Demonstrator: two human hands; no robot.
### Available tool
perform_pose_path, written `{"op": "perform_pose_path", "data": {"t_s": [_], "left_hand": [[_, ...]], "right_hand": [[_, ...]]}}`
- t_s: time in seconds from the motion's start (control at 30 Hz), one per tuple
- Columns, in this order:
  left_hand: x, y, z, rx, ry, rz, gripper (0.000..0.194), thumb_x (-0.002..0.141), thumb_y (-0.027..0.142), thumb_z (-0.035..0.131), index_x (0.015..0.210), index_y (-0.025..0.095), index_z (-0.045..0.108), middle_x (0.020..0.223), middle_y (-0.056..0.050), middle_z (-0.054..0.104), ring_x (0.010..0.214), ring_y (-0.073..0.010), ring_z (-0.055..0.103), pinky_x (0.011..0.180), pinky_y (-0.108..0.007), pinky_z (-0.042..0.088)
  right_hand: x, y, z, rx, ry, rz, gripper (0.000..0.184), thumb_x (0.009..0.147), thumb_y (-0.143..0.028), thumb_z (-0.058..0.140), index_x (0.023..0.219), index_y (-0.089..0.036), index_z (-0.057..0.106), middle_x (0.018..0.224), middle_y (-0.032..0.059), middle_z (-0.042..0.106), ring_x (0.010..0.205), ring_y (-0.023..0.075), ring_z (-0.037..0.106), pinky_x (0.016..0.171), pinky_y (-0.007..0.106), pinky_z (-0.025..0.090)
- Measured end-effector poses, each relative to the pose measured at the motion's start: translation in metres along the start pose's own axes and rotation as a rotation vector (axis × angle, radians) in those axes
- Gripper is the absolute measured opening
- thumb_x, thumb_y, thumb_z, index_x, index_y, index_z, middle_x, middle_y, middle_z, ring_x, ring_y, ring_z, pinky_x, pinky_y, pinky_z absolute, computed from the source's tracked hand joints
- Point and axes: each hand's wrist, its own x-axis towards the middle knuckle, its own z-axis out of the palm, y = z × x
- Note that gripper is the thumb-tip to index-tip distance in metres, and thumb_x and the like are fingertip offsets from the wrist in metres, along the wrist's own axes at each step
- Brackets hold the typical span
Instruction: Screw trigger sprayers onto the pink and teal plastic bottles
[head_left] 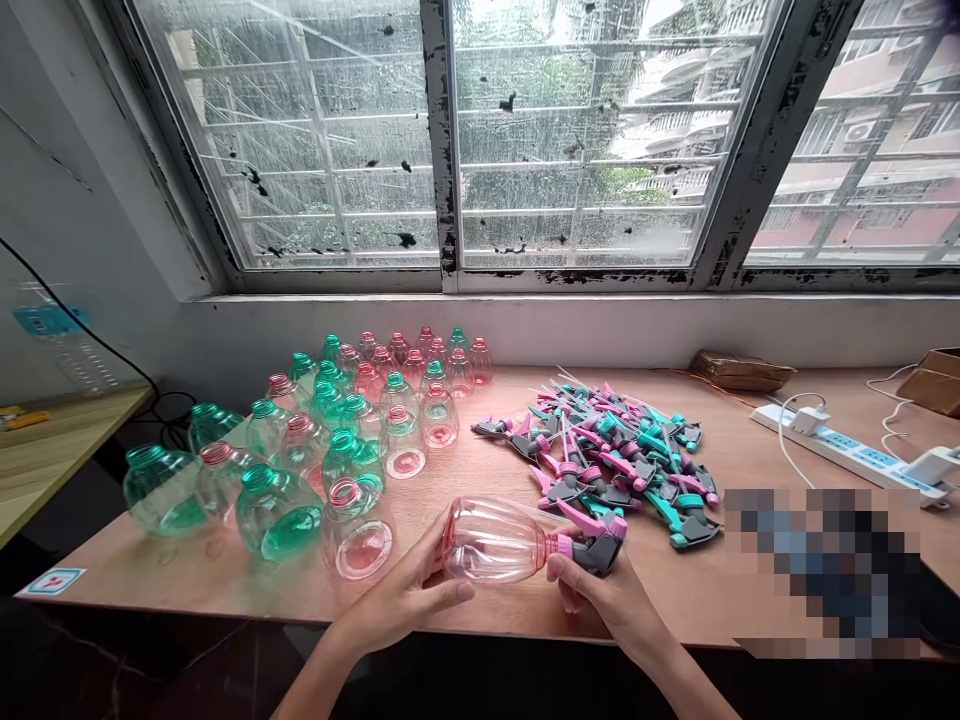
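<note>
A clear pink spray bottle (495, 540) lies sideways between my hands, above the table's front edge. My left hand (416, 580) is wrapped round its base end, with the thumb along the lower side. At the neck sits a pink and dark grey trigger spray head (592, 540). My right hand (600, 595) grips this head near its collar, and some of its fingers are hidden behind it. Left of my hands stand several clear pink and green bottles without spray heads, the closest a pink bottle (360, 530). Beyond my right hand is a heap of trigger spray heads (615, 450).
A wooden table (465, 465) carries everything, below a barred window (585, 150). A white power strip (847, 450) with plugs and cables lies at the right, near a brown packet (739, 370). A blurred patch (825, 570) covers the right front. Another wooden surface (60, 440) is at far left.
</note>
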Motion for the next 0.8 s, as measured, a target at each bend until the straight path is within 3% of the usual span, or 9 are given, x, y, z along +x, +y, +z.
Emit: {"op": "perform_pose_path", "data": {"t_s": [0.13,0.27,0.4,0.6,0.8], "left_hand": [[-0.0007,0.0014,0.001,0.069,-0.005,0.046,0.105,0.089,0.034,0.079,0.165,0.034,0.007,0.176,-0.006,0.01,0.159,-0.0337,0.021,0.129,-0.049,0.022],[-0.0019,0.0026,0.0005,0.162,0.017,0.085,0.102,0.093,0.032,0.075,0.164,0.037,0.002,0.176,-0.007,0.012,0.154,-0.0334,0.033,0.127,-0.051,0.026],[-0.0012,-0.0017,-0.0012,0.118,0.031,0.061,0.108,0.089,0.035,0.079,0.164,0.035,0.002,0.176,-0.007,0.011,0.156,-0.0341,0.027,0.128,-0.053,0.023],[0.0006,-0.0042,-0.0014,0.05,-0.044,0.034,0.097,0.091,0.038,0.077,0.165,0.033,0.014,0.175,-0.007,0.02,0.156,-0.0345,0.029,0.128,-0.054,0.023],[-0.0015,-0.0069,-0.0041,0.187,0.04,0.078,0.101,0.091,0.033,0.078,0.165,0.033,0.009,0.176,-0.004,0.009,0.161,-0.0297,0.015,0.131,-0.048,0.015]], "right_hand": [[-0.0012,-0.0015,0.0004,-0.016,-0.005,0.003,0.045,0.077,-0.055,0.086,0.093,-0.019,0.065,0.059,-0.0033,0.065,0.046,0.0124,0.054,0.047,0.026,0.047],[-0.0024,-0.0039,0.0024,-0.021,-0.018,0.023,0.049,0.076,-0.058,0.086,0.096,-0.019,0.065,0.055,-0.0056,0.06,0.046,0.0126,0.051,0.047,0.027,0.047],[-0.0026,-0.0041,0.0026,-0.021,-0.017,0.033,0.05,0.075,-0.058,0.087,0.096,-0.018,0.065,0.058,-0.005,0.061,0.046,0.0116,0.051,0.047,0.027,0.047],[-0.0019,0.0001,-0.0022,-0.026,-0.056,0.026,0.044,0.08,-0.052,0.085,0.099,-0.017,0.068,0.063,-0.0025,0.065,0.048,0.0117,0.053,0.049,0.027,0.049],[-0.0056,-0.0016,0.0008,-0.028,0.001,0.007,0.047,0.076,-0.057,0.087,0.098,-0.018,0.071,0.054,-0.0047,0.062,0.046,0.0138,0.053,0.048,0.028,0.049]]}}
